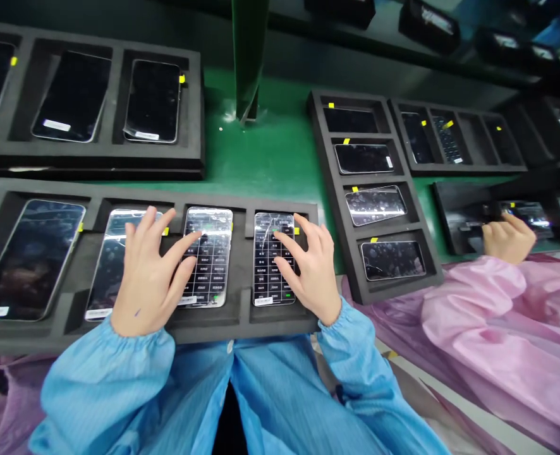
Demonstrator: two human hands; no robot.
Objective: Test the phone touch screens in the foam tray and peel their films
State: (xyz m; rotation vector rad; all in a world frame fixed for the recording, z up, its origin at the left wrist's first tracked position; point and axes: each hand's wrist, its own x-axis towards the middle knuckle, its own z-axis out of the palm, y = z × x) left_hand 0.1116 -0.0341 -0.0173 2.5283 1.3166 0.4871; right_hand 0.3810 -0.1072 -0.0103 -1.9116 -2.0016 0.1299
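Observation:
A black foam tray (242,319) lies in front of me with several phones in its slots. My left hand (150,278) rests over the second phone (107,278), fingers spread, its index finger touching the lit screen of the third phone (211,256). My right hand (311,265) lies open beside the fourth phone (270,259), its fingers touching that lit screen, which shows a grid of buttons. The leftmost phone (31,256) is dark. Neither hand holds anything.
Another tray (192,107) with dark phones sits at the back left. A tray (330,170) to the right and more trays (464,167) behind it hold phones. A green post (249,57) stands on the green belt. A co-worker's hand (507,237) in a pink sleeve touches a phone at right.

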